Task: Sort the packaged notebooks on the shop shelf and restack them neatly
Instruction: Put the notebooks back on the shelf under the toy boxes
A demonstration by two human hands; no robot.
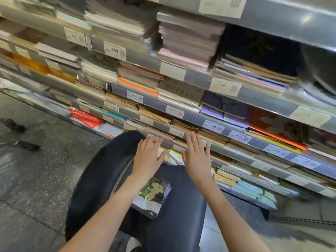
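Note:
My left hand (148, 157) and my right hand (197, 157) reach forward side by side, fingers straight and spread, holding nothing. Their fingertips are at the front rail of a low shelf (241, 157), just below a row of brown packaged notebooks (183, 127). A small stack of plastic-wrapped notebooks with a green and cream cover (154, 197) lies on my lap, on dark trousers (183, 206), under my left forearm. More wrapped notebooks with light covers (174, 157) show on the shelf between my hands.
Several tilted shelves of stacked notebooks rise above, with price tags (114, 50) on their grey rails. Pink-brown stacks (189, 42) sit at upper middle, an orange-edged pile (138, 86) lower. Speckled grey floor (36, 179) spreads to the left, with dark scraps (12, 124) on it.

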